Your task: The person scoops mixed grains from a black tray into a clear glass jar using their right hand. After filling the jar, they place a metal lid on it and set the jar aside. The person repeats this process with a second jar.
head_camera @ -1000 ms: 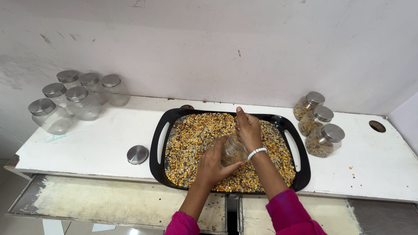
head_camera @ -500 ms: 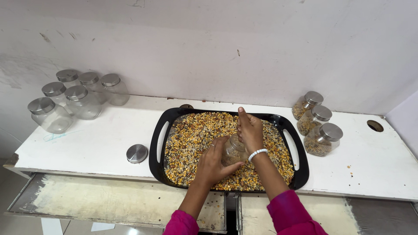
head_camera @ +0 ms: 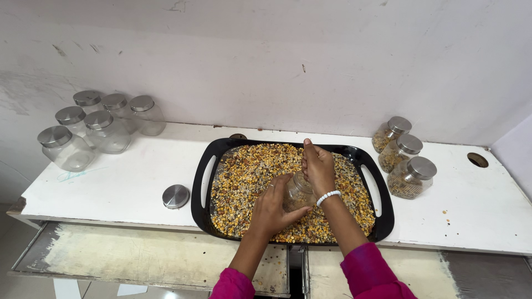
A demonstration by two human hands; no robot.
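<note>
- A small clear jar [head_camera: 298, 191] was held tilted over the middle of a black tray [head_camera: 200, 182] spread with mixed grains [head_camera: 249, 171].
- The left hand [head_camera: 271, 209] was wrapped round the jar's base, its fingers clamped on the glass.
- The right hand [head_camera: 318, 165] was set at the jar's mouth, fingers bunched together; whether grains were pinched could not be told.
- A loose lid [head_camera: 175, 196] was seen on the white tabletop [head_camera: 122, 177], just left of the tray.
- Five empty jars [head_camera: 88, 130] were grouped at far left; three filled jars [head_camera: 404, 158] were lined up right of the tray.
</note>
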